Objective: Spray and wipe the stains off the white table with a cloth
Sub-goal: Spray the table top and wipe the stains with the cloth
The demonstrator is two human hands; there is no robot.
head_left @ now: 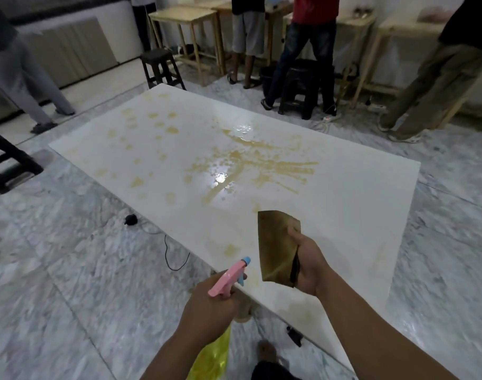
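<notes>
Spray bottle (220, 281), stained white table (344, 215), marble floor (69, 270)

Both bare forearms reach forward. The left hand (207, 303) is curled in a closed grip; the right hand (307, 259), raised slightly higher, is clenched too.

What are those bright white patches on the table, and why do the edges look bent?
Head view: the patches are lamp glare on wet spray over the white table; the wide-angle lens bows straight edges; the left hand and floor show slight motion blur.
</notes>
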